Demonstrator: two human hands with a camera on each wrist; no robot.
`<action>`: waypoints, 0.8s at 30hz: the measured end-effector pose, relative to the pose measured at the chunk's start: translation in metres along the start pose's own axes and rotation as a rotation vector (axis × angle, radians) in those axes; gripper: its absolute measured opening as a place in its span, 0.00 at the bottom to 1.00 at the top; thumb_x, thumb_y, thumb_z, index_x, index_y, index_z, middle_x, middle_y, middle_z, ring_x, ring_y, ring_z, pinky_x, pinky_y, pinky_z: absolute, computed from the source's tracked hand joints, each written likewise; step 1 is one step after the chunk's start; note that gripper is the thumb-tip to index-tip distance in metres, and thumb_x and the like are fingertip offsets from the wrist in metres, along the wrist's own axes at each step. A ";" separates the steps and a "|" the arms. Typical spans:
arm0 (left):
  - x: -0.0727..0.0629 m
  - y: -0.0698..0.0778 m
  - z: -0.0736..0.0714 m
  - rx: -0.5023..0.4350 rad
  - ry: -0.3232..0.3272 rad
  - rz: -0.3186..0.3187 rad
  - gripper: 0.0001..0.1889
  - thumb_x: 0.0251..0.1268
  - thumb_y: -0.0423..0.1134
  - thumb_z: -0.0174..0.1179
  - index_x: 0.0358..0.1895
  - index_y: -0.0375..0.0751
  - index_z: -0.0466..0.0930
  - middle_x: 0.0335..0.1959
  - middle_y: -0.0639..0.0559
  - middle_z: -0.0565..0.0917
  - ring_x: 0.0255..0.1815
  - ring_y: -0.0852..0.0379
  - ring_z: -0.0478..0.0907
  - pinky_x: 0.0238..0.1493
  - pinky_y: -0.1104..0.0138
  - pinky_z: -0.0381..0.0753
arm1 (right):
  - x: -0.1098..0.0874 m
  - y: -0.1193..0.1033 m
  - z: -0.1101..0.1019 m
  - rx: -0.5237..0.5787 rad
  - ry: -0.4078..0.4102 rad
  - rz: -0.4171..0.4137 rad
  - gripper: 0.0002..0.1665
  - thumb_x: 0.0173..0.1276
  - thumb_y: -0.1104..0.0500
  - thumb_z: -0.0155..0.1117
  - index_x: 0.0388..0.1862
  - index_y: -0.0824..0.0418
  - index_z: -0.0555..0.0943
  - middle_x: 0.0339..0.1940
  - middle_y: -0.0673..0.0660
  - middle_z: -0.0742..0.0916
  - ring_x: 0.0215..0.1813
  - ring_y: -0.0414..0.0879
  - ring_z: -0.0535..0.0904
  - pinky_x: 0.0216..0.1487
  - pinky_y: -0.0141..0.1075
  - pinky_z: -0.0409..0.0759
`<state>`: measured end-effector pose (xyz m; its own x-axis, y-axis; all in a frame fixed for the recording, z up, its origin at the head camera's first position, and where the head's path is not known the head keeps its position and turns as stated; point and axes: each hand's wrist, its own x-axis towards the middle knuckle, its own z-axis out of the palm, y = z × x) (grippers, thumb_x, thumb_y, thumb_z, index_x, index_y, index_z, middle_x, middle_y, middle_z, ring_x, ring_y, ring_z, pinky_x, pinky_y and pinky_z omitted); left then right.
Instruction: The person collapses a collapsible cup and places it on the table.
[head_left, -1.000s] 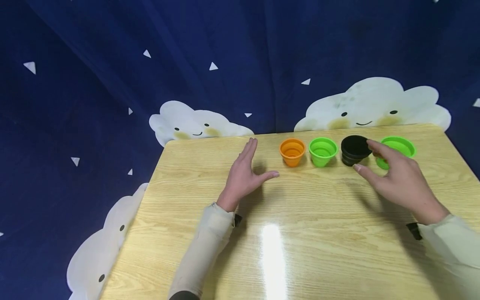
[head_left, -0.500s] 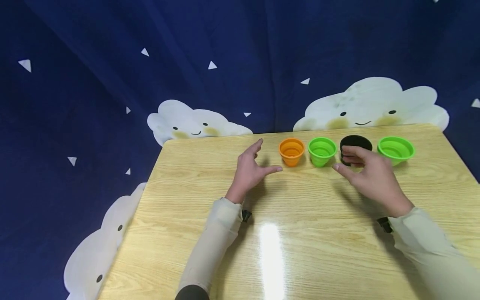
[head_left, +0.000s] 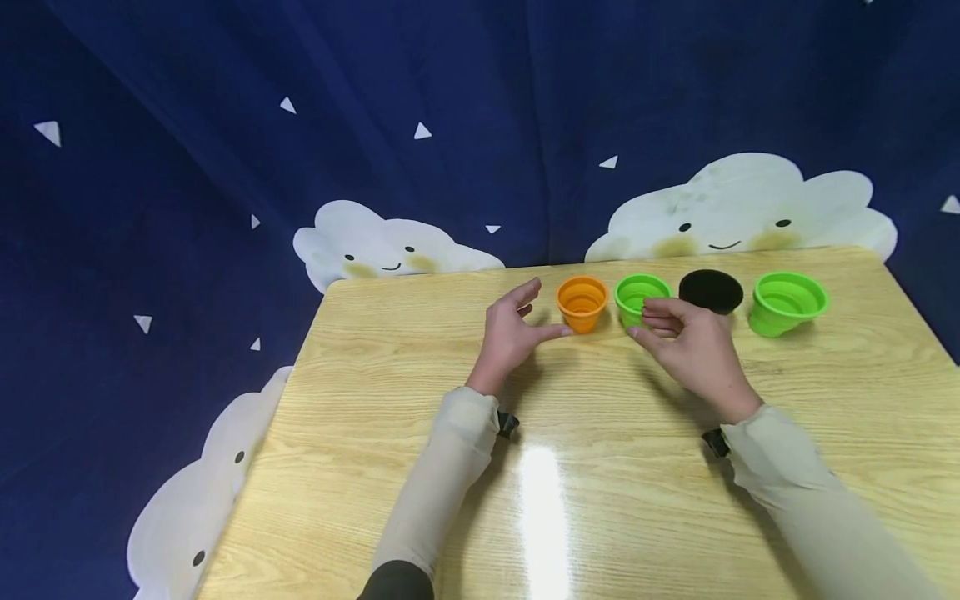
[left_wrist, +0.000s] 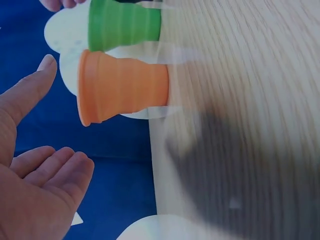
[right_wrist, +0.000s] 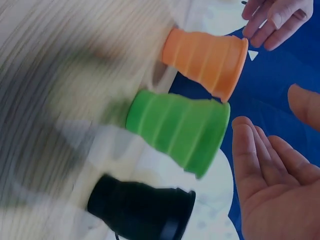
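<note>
Table point(head_left: 637, 500), orange cup point(head_left: 581, 304) near fingers point(head_left: 522, 293)

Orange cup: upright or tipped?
Upright. The orange cup stands on the table: its mouth faces up in the head view, and its narrow base meets the table in both wrist views.

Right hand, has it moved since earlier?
Yes, leftward in the head view: the right hand went from the black cup to the green cup beside the orange cup.

Left sleeve point(head_left: 441, 475): cream, creased; black block point(head_left: 507, 425) beside its cuff, black section point(head_left: 397, 582) at its opposite end. Right sleeve point(head_left: 813, 492): matching cream; second black block point(head_left: 716, 442) on the side facing the left sleeve.
</note>
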<state>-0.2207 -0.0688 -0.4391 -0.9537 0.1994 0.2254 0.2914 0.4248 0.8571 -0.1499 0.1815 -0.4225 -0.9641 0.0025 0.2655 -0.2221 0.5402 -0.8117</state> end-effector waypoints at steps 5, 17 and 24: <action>0.004 -0.003 0.007 -0.070 -0.004 -0.011 0.44 0.40 0.34 0.84 0.67 0.32 0.75 0.64 0.42 0.79 0.63 0.52 0.77 0.59 0.68 0.78 | 0.005 0.002 0.012 -0.025 0.003 -0.001 0.26 0.63 0.59 0.76 0.56 0.72 0.82 0.45 0.66 0.89 0.43 0.56 0.88 0.37 0.13 0.75; 0.016 -0.007 0.021 -0.160 -0.036 -0.061 0.42 0.42 0.26 0.81 0.67 0.30 0.74 0.64 0.38 0.78 0.63 0.50 0.78 0.60 0.64 0.79 | 0.015 0.004 0.041 -0.061 0.032 -0.023 0.25 0.64 0.63 0.74 0.57 0.74 0.81 0.46 0.70 0.87 0.45 0.60 0.87 0.44 0.45 0.85; 0.019 -0.010 0.027 -0.180 -0.045 -0.081 0.43 0.41 0.26 0.81 0.67 0.30 0.74 0.64 0.38 0.78 0.61 0.53 0.79 0.61 0.61 0.78 | 0.019 0.005 0.055 -0.122 0.037 -0.082 0.25 0.64 0.67 0.72 0.59 0.76 0.79 0.47 0.72 0.87 0.46 0.63 0.87 0.44 0.51 0.86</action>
<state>-0.2402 -0.0458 -0.4562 -0.9679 0.2123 0.1346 0.1916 0.2768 0.9416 -0.1778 0.1379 -0.4499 -0.9368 -0.0163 0.3494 -0.2787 0.6381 -0.7177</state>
